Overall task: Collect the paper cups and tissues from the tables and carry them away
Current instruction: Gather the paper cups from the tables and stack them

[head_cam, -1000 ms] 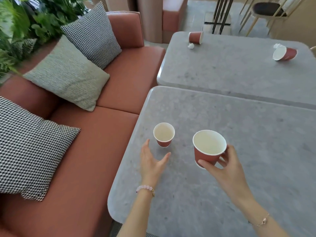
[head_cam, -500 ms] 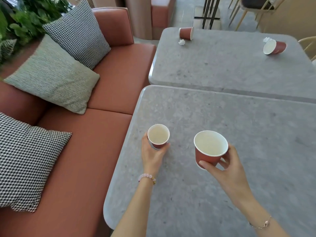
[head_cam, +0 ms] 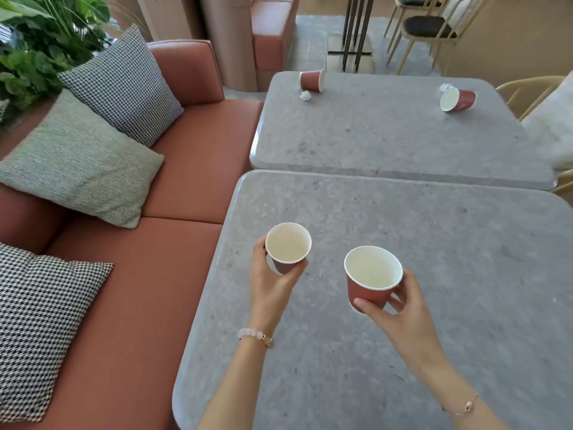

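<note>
Head view. Gripping left cup with left hand: red paper, white inside, upright, over near table toward 9 o'clock. Gripping right cup with right hand: same look, mid-table. Lying tipped on far table: far-left cup beside crumpled white tissue at 11 o'clock; far-right cup beside second tissue at 1 o'clock.

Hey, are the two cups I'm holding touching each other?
Apart. The head view shows bare tabletop between the left cup and the right cup.

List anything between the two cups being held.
Nothing. Head view shows only bare near table between the left-hand cup and the right-hand cup.
</note>
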`<state>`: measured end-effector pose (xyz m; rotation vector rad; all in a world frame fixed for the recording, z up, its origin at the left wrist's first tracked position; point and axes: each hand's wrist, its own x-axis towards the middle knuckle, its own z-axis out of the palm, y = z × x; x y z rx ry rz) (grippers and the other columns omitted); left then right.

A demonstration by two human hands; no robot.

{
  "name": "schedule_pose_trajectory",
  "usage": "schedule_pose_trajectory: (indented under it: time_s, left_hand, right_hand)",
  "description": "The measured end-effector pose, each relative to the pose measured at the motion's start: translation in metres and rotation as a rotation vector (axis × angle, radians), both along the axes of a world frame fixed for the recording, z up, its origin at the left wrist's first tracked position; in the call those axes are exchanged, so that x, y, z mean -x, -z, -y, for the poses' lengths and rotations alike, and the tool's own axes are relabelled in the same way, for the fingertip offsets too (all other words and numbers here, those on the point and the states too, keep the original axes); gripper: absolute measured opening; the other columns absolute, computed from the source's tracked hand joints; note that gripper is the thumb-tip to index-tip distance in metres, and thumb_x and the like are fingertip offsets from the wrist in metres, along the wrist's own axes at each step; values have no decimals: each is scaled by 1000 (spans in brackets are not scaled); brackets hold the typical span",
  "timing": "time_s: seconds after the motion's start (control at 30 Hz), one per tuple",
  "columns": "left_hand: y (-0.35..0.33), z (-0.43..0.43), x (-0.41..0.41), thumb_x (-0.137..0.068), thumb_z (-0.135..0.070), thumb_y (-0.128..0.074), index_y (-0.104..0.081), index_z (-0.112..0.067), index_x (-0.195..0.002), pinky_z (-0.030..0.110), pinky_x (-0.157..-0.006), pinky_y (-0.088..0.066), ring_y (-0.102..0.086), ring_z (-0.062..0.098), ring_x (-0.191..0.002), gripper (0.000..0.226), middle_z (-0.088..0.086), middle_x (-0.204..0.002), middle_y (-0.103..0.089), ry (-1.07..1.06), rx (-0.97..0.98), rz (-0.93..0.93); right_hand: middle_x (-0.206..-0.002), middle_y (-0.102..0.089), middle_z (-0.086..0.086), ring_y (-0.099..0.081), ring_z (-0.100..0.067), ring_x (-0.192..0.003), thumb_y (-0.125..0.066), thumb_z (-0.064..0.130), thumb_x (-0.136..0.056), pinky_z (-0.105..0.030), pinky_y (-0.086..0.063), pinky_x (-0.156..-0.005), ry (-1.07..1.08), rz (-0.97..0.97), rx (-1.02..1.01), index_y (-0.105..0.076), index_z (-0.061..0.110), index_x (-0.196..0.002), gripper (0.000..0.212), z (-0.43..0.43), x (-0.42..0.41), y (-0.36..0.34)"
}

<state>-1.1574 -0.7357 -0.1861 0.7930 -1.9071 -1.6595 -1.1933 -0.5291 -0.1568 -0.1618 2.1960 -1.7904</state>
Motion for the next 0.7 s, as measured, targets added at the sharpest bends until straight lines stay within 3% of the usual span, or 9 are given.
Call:
schedule_pose_trajectory:
  time_s: [0.2, 0.33, 0.47, 0.6, 0.7]
  left_hand:
    - [-38, -31, 0, -63, -24, -85, -50, -39, -114, 22, -95, -41, -53, 0, -112, 64, -21, -113, -60, 140, -26, -43]
    - [-62, -52, -3, -58, -28, -81, -53, -33, -116, 15, -85, -44, -55, 4, -111, 64, -17, -113, -61, 168, -69, -98]
    - [-93, -70, -3, -58, -28, -81, -53, -28, -118, 15, -84, -47, -59, 2, -108, 66, -14, -113, -63, 222, -113, -160]
    - [-123, -96, -3, -54, -32, -80, -52, -22, -116, 25, -89, -49, -60, 6, -107, 69, -11, -111, -64, 275, -128, -225]
    - [-131, -125, -2, -53, -31, -81, -53, -23, -110, 26, -87, -49, -61, 6, -104, 64, -13, -105, -67, 364, -130, -201]
  right_hand:
    - [-102, -62, 29, -60, 8, -99, -86, 15, -64, -14, -46, -76, 46, -20, 7, -51, 41, -108, 61, -19, -1, -5]
    - [-102, -62, 29, -59, 9, -98, -86, 16, -64, -8, -47, -72, 70, -35, 8, -51, 44, -107, 62, -38, -6, -7]
    - [-103, -64, 19, -59, 8, -95, -87, 17, -62, -7, -46, -73, 71, -25, 5, -53, 40, -106, 61, -57, -15, -4]
    - [-107, -63, 13, -58, 8, -95, -85, 11, -64, -7, -45, -76, 33, -56, -20, -52, 35, -107, 60, -72, -23, -7]
    - [-105, -63, 20, -58, 11, -95, -85, 13, -64, -5, -44, -73, 20, -73, -13, -52, 39, -106, 59, -85, -26, -13]
